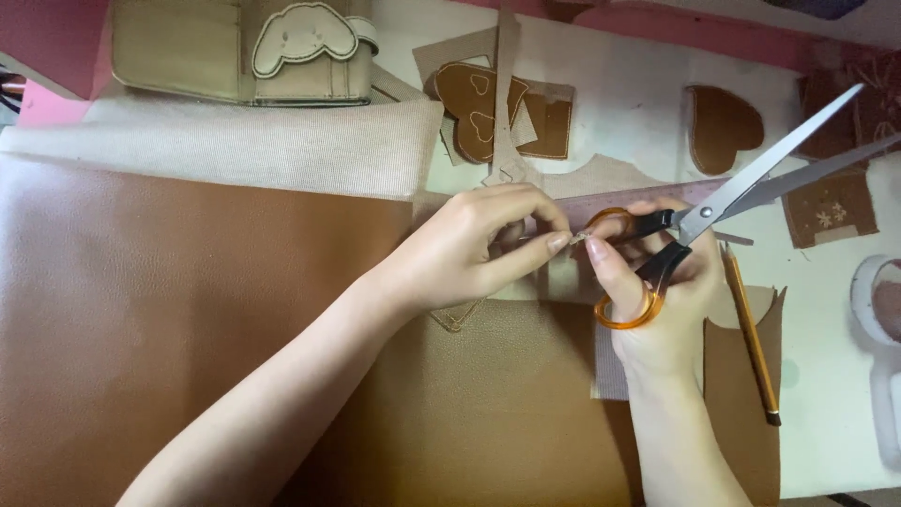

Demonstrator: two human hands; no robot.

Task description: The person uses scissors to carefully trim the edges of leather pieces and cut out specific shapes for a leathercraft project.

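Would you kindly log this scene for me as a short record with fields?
Right hand: holds orange-handled scissors, blades open, pointing up-right
Left hand: fingers pinch a tiny piece beside the right thumb
Surface: brown leather sheet under both arms
Nearby: pencil, brown heart cutouts, beige fabric

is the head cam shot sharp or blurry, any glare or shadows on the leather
Head view: fairly soft overall, warm tint; the scissors blades look slightly smeared toward the tips. Broad soft sheen on the brown leather sheet, no harsh glare. Only faint shadows under the left hand and right hand, so the light is diffuse.
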